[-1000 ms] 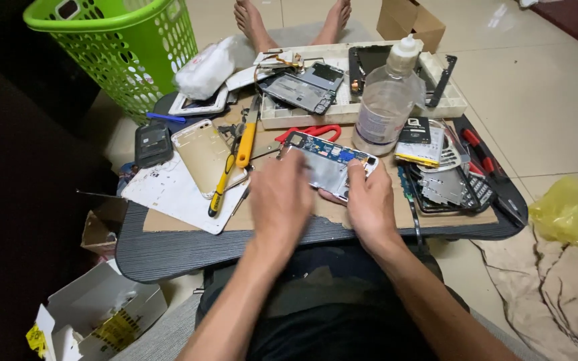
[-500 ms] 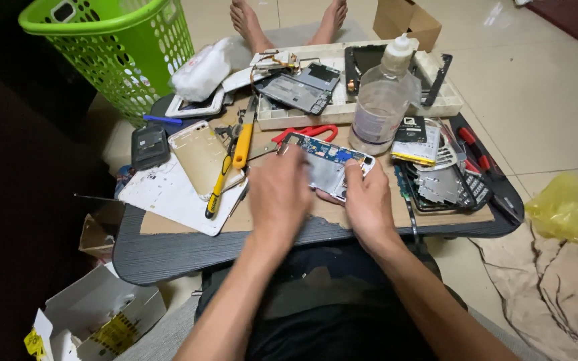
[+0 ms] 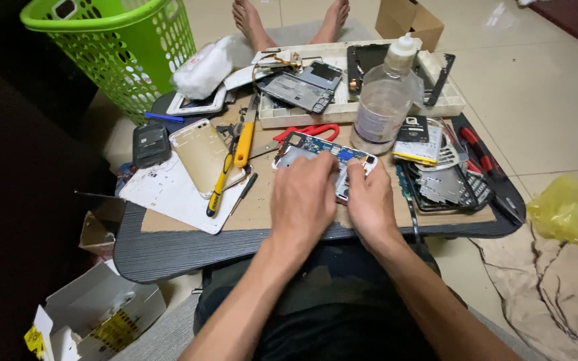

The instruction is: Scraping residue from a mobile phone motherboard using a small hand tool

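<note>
Both hands, left hand [image 3: 302, 197] and right hand [image 3: 369, 200], pinch an opened phone [image 3: 322, 148] mid-table; light, stiff, probably fragile, best gripped by its edges.

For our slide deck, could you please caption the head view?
Both hands, left hand and right hand, rest on an opened phone amid tools on a cluttered low table.

I see both hands, left hand [image 3: 304, 200] and right hand [image 3: 369, 200], resting on an opened phone [image 3: 322, 150] atop the cluttered desk [image 3: 168, 251], just beside a clear plastic bottle [image 3: 384, 107] and yellow-handled screwdrivers [image 3: 225, 175].
</note>
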